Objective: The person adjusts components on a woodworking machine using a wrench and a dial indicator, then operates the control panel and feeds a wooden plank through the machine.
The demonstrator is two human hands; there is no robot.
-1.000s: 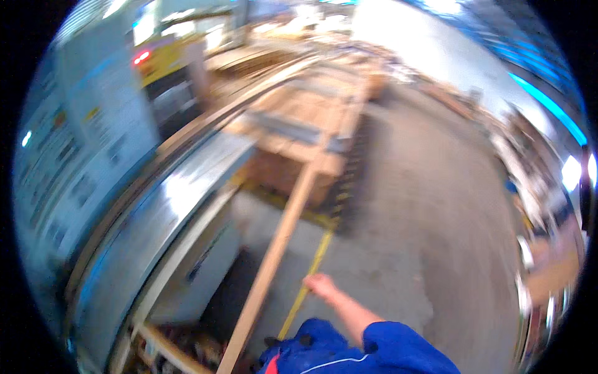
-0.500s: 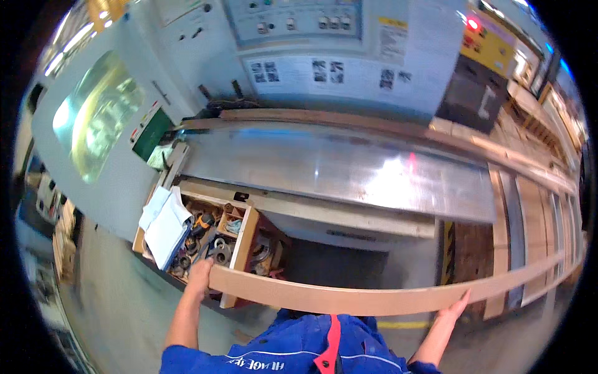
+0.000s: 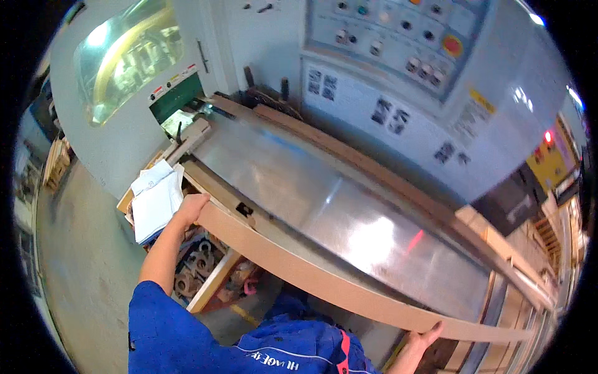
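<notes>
A long wooden board (image 3: 299, 272) stretches across in front of me, slanting from the middle left down to the lower right. My left hand (image 3: 192, 209) grips its left end, just beside a stack of white papers. Farther along toward the right, my right hand (image 3: 425, 338) holds the board from its near side, thumb up against the face. Beyond the board lies the shiny metal table (image 3: 293, 181) of a large grey machine; the board runs along the table's near edge. Whether the board touches the table I cannot tell.
White papers (image 3: 157, 202) rest on an open drawer of metal parts (image 3: 198, 262) at my left. A control panel (image 3: 389, 37) with knobs and a red button faces me. At far left is the machine's windowed door (image 3: 128, 59); stacked timber (image 3: 498, 243) stands at right.
The board has moved forward, closer to the metal table, with both hands still on it. My view has turned, so the table now slants down to the right.
</notes>
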